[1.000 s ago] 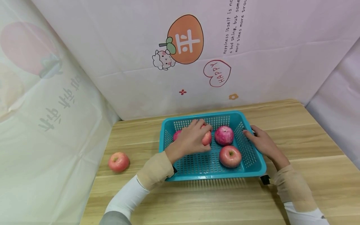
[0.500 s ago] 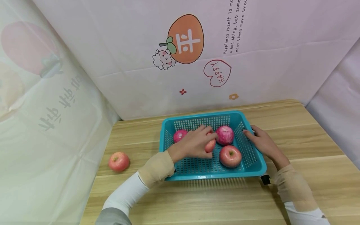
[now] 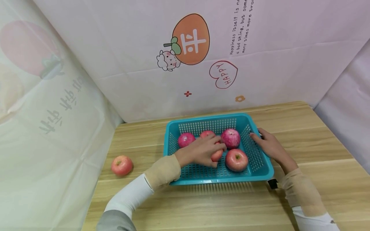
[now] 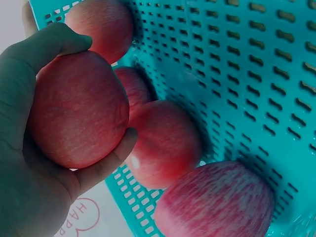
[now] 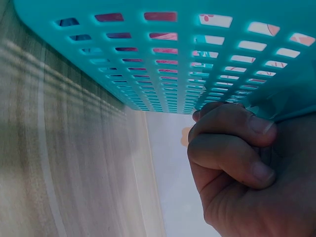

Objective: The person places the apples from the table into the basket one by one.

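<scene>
A turquoise basket (image 3: 222, 182) of perforated plastic stands on the wooden table with several red apples inside. My left hand (image 3: 202, 150) reaches into it and grips one apple (image 4: 79, 108), its thumb and fingers curved round the sides. In the head view that apple is mostly covered by the hand. Close by lie a front-right apple (image 3: 236, 160), a streaked back-right apple (image 3: 230, 138), a partly hidden back apple (image 3: 207, 133) and a left apple (image 3: 186, 139). My right hand (image 3: 269, 145) holds the basket's right rim, thumb over the edge, other fingers curled outside (image 5: 232, 153).
One more apple (image 3: 122, 166) sits on the table (image 3: 138, 141) left of the basket. A white printed cloth (image 3: 138, 93) hangs behind the table, and another covers the left side.
My left hand has moved toward the front and slightly right inside the basket with its apple. The left and back apples have come into view. My right hand stays on the rim.
</scene>
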Demonstrator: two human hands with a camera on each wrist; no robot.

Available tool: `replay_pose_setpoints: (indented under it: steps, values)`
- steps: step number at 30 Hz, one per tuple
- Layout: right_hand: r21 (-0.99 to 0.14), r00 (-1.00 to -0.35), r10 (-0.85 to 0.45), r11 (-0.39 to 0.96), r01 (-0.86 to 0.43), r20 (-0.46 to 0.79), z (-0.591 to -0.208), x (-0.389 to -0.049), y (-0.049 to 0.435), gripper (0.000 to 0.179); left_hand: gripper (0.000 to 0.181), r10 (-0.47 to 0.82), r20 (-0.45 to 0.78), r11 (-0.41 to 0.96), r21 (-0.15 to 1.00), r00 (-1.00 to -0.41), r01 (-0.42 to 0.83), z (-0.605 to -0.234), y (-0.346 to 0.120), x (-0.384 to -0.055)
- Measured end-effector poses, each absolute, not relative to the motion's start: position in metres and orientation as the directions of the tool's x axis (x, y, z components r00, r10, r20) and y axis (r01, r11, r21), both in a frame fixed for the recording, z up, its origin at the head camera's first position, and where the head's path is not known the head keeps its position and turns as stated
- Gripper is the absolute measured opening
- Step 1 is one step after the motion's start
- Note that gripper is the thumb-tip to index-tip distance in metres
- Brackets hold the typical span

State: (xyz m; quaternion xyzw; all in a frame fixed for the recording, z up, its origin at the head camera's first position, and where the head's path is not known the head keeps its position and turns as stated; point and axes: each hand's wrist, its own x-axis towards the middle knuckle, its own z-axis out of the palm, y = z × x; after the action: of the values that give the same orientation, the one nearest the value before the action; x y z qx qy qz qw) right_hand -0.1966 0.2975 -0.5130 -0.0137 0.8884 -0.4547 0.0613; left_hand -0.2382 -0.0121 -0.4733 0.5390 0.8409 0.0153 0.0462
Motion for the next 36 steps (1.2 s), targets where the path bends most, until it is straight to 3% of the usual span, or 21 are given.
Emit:
replay_pose_setpoints:
  steps: [23, 36]
  values:
    - [-0.804, -0.992, -0.081, 0.594, 0.031, -0.098, -0.514, -0.195, 0.298, 0.068, 0.066, 0.921, -0.165, 0.363, 0.032, -0.353, 0.931, -0.489, -0.007, -0.241]
    - [-0.812, -0.994, -0.084, 0.583, 0.014, -0.077, -0.511, -0.194, 0.297, 0.065, 0.074, 0.9, -0.273, 0.397, 0.188, -0.341, 0.898, -0.497, -0.007, -0.243]
